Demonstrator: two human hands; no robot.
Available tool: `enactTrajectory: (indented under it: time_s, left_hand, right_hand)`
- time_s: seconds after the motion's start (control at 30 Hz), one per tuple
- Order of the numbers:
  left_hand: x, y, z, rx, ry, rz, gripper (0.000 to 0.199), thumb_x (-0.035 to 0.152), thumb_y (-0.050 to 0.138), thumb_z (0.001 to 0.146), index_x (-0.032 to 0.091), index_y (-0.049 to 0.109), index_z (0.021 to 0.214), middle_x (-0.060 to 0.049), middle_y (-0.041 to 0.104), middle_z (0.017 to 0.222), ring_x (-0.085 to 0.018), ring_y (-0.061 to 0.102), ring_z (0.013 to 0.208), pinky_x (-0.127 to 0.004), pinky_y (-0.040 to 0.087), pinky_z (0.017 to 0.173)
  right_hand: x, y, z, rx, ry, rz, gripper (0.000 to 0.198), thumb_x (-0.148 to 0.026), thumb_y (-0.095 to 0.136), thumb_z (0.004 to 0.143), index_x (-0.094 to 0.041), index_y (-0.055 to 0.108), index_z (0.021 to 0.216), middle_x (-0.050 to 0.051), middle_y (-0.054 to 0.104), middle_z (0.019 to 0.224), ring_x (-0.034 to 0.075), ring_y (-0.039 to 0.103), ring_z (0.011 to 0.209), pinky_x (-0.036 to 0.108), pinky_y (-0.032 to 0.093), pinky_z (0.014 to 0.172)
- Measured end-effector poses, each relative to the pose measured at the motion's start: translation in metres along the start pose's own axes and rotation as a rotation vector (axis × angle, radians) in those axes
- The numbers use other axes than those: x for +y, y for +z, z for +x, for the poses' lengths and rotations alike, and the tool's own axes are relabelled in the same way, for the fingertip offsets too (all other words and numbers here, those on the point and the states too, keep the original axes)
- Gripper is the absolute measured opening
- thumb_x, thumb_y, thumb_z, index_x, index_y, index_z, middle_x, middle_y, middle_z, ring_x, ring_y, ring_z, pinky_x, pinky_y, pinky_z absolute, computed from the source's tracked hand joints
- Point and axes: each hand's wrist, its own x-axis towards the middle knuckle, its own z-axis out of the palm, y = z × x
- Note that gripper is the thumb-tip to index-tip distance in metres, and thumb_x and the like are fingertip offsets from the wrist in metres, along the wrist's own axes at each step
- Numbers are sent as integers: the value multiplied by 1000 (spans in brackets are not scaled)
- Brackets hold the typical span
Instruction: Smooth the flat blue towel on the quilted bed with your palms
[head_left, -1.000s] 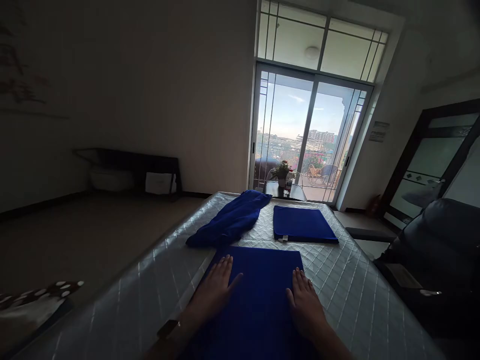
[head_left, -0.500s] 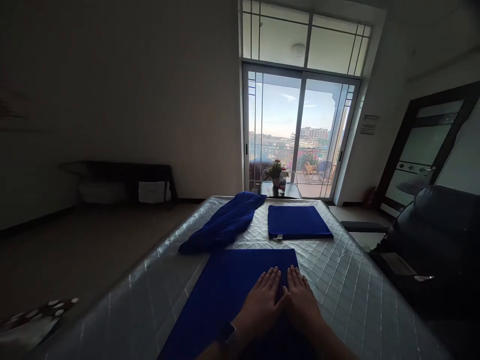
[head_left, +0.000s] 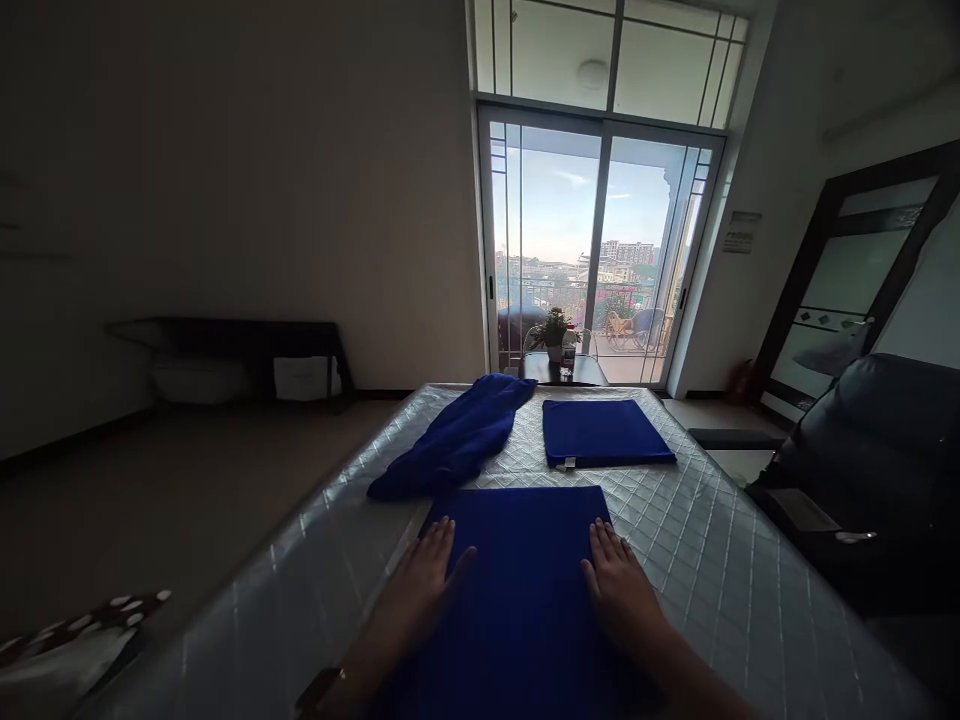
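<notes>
A flat piece of blue fabric (head_left: 525,610) lies in front of me on the silvery quilted mattress (head_left: 697,560). My left hand (head_left: 424,580) rests flat along its left edge, fingers stretched out and thumb apart. On the right edge, my right hand (head_left: 619,580) lies flat too, fingers extended. Beyond them sits a neatly folded blue cloth (head_left: 607,433), with a small white tag at its near left corner. A loosely bunched blue cloth (head_left: 457,440) lies to its left. The near end of the fabric runs out of view.
At the mattress's far end stands a small dark table (head_left: 555,370) with a potted plant (head_left: 553,330) and a bottle (head_left: 568,350). A dark armchair (head_left: 862,470) is close on the right. Behind is a sliding glass door (head_left: 600,250); a low dark bench (head_left: 247,350) stands by the left wall.
My left hand has moved left, from beside my right hand to the fabric's left edge. That edge now sits further right, and the fabric looks narrower. My right hand has shifted slightly right.
</notes>
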Motion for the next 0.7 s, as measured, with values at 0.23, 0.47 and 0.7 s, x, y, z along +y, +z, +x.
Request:
enactTrajectory:
  time_s: [0.23,0.47,0.7]
  left_hand:
    - [-9,2,8,-28,-55,-84,83,64,19,101,3,36,155,-20,34,164,-31,31,153,-52,31,124]
    - [-10,-1,7,-28,-73,-93,87,68,16,99,4,33,156,-19,31,166,-31,31,154,-51,32,124]
    - [-16,6,9,-3,-40,-72,88,70,21,98,5,37,154,-20,36,163,-32,35,152,-51,34,122]
  right_hand:
    - [-6,-2,-1,-21,12,-80,66,-41,19,103,-8,22,160,9,16,169,19,9,157,39,12,128]
    - [-6,-4,-2,-28,20,-82,65,-41,18,104,-8,20,160,9,15,169,18,9,157,39,12,128]
    - [-10,-8,-3,-49,33,-81,64,-39,18,104,-7,21,159,9,14,169,18,10,156,39,13,128]
